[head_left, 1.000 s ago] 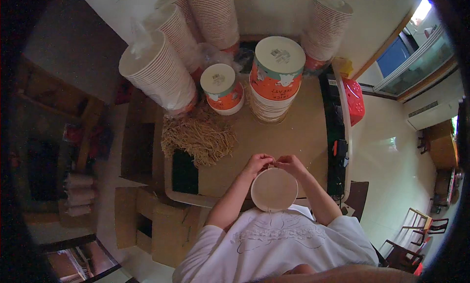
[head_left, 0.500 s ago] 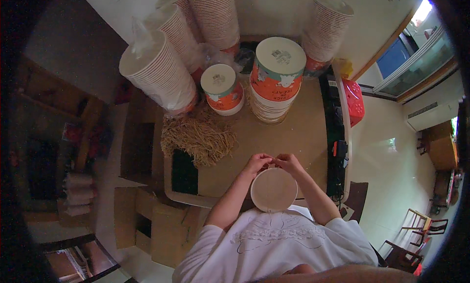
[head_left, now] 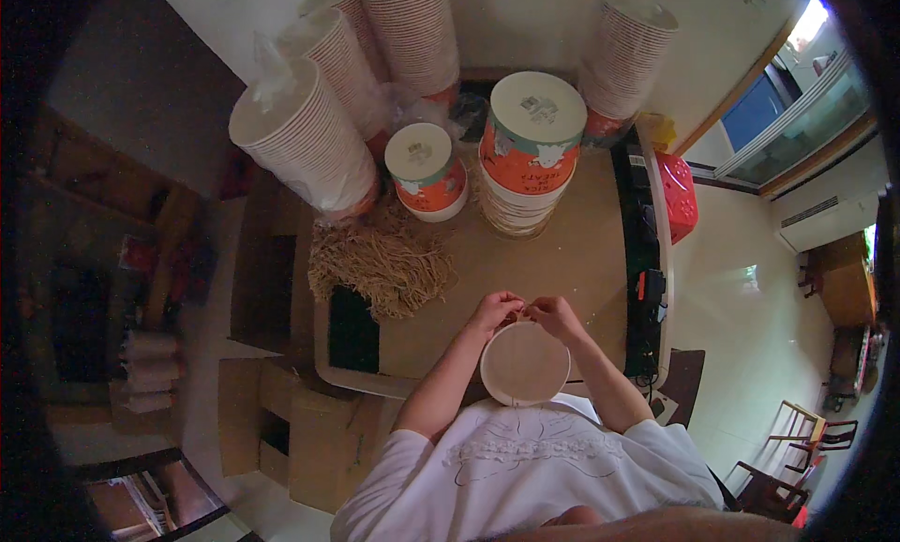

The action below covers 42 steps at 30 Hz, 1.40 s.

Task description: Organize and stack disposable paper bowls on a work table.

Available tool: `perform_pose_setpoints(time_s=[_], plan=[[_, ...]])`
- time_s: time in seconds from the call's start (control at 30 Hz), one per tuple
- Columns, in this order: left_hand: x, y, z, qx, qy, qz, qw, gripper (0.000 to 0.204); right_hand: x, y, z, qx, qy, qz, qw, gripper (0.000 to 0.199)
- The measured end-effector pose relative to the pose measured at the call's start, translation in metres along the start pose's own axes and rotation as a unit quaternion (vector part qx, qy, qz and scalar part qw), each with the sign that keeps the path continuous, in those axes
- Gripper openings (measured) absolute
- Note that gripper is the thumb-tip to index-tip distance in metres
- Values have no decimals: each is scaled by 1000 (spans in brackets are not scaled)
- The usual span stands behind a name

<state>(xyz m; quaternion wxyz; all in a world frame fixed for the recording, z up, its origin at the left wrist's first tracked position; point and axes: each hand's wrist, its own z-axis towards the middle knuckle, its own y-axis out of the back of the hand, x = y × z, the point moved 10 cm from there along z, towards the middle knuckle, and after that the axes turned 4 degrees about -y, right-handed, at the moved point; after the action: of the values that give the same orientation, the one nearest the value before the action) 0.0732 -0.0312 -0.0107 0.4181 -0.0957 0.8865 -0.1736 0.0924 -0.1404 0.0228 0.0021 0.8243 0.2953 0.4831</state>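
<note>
A white paper bucket (head_left: 525, 364) leans against my front at the table's near edge, its open mouth facing up. My left hand (head_left: 498, 311) and my right hand (head_left: 553, 316) meet at the bucket's far rim, fingers closed in a pinch. What is between the fingertips is too small to make out. A thin line runs down the inside of the bucket; I cannot tell whether it is a seam or a cord. Beyond my left hand lies a tangled heap of tan cords (head_left: 389, 261).
Upside-down orange and green buckets, one small (head_left: 427, 176) and one larger stack (head_left: 530, 158) with cords round its lower part, stand on the cardboard-covered table (head_left: 525, 261). Wrapped bucket stacks (head_left: 300, 134) line the back. Power strips run along the right edge; a cardboard box (head_left: 323, 439) stands near left.
The fingers of both hands have shifted slightly at the bucket's far rim, the right hand turning a little. The bucket and the things on the table stay where they were.
</note>
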Motion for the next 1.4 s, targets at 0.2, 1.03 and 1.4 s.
perform_pose_setpoints(time_s=[0.2,1.03,1.4], plan=[[4,5,4,-4,3,28,1000,11,17,2,-2,-23,15,-20,999,22],[-8,3,-3,-23,-16,-12,1000,5,5,2,2,-28,52,85,995,5],[-7,0,-7,-26,2,-52,998,19,13,9,-3,-67,36,56,996,8]])
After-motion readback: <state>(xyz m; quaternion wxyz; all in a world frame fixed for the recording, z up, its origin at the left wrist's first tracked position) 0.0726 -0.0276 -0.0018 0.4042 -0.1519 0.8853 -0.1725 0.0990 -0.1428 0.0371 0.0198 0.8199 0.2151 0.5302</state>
